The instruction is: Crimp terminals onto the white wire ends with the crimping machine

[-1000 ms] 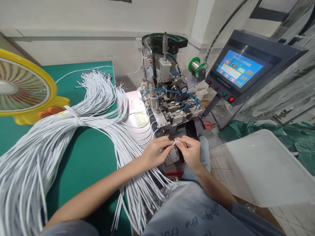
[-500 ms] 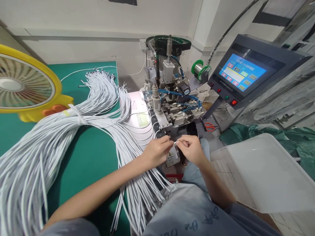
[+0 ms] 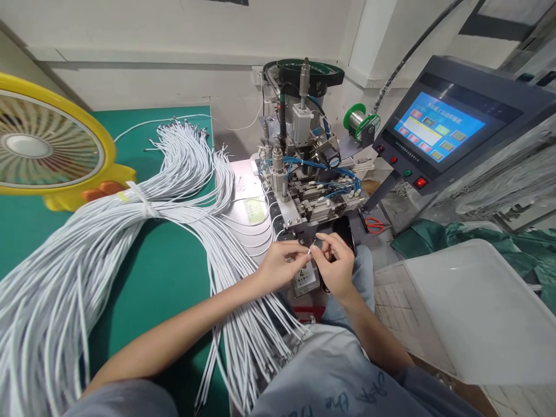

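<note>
White cable end (image 3: 309,251) sits btwn L hand (image 3: 280,265) & R hand (image 3: 337,267), both pinching it, prob for steadiness, in front of machine (image 3: 304,179); cable bundle (image 3: 115,229) lies strapped on desk (image 3: 180,260), likely to stay tidy.

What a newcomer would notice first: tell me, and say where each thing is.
The big tied bundle of white cables sprawls over the green table on the left, with a bright yellow fan behind it at the left edge. At upper right, a lit blue screen stands out. Near the middle, the left hand pinches a thin white cable end, the right hand close against it.
</note>
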{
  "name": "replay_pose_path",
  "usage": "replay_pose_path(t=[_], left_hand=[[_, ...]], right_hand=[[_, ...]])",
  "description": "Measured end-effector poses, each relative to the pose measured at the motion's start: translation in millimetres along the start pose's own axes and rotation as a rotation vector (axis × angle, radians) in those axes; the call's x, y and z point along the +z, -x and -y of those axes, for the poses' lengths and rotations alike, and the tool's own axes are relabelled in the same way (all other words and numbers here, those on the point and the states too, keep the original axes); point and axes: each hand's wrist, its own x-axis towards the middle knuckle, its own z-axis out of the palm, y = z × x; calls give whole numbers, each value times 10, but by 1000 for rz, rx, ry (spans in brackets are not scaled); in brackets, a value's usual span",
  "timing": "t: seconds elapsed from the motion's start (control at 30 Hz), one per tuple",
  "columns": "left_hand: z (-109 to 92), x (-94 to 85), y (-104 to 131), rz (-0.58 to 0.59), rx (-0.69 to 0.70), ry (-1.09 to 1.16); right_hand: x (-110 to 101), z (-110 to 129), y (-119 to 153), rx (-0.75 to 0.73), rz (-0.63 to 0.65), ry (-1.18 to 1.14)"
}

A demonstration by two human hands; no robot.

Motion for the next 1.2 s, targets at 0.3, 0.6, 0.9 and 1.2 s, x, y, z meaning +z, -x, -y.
replay_pose_path(t=[0.3, 0.6, 0.9, 1.2], left_hand=[[23, 15, 21, -20, -6, -18], [8, 2, 26, 6, 24, -47], [337, -119, -133, 316, 110, -768], [423, -81, -166, 376, 21, -951]], right_hand=[[-63, -27, 5, -206, -10, 172], [-89, -48, -71, 135, 229, -209], [51, -570, -214, 191, 442, -40], [210, -870, -131, 332, 416, -66]])
